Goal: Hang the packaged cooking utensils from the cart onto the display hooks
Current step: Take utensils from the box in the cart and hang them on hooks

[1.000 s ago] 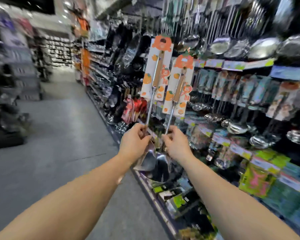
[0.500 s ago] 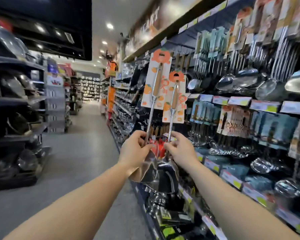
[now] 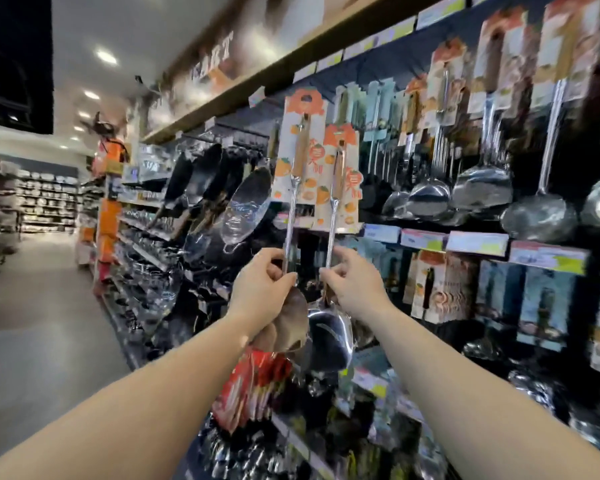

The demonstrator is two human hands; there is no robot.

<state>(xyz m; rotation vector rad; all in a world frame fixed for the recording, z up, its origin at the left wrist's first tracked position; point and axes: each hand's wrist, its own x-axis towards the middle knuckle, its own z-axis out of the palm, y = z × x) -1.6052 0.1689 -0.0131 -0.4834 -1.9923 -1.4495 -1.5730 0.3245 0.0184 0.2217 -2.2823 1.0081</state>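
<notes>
Up at chest height, two packaged utensils are held side by side, one in each hand. The left hand (image 3: 262, 289) has its fingers curled tight round the thin steel shaft of the left steel spatula with wooden handle and orange-and-white fruit-printed backing card (image 3: 300, 161); the right hand (image 3: 352, 285) pinches the shaft of the right steel spatula with the same wooden handle and orange card (image 3: 340, 178) between thumb and curled fingers. Both spatulas stand nearly upright, cards at the top, shiny blades hanging below the hands and overlapping each other. The left card reaches higher than the right one; their inner edges overlap slightly.

Behind them rises the dark display wall of hanging utensils (image 3: 465, 161), with at least four steel ladles and turners in a row to the right, well clear of the held cards. A strip of four or so pale price labels (image 3: 475, 242) runs along the shelf edge at the level of the cards' lower ends. Left of the cards hang two dark woks (image 3: 201, 174). The grey aisle floor (image 3: 42, 323) lies open on the left.
</notes>
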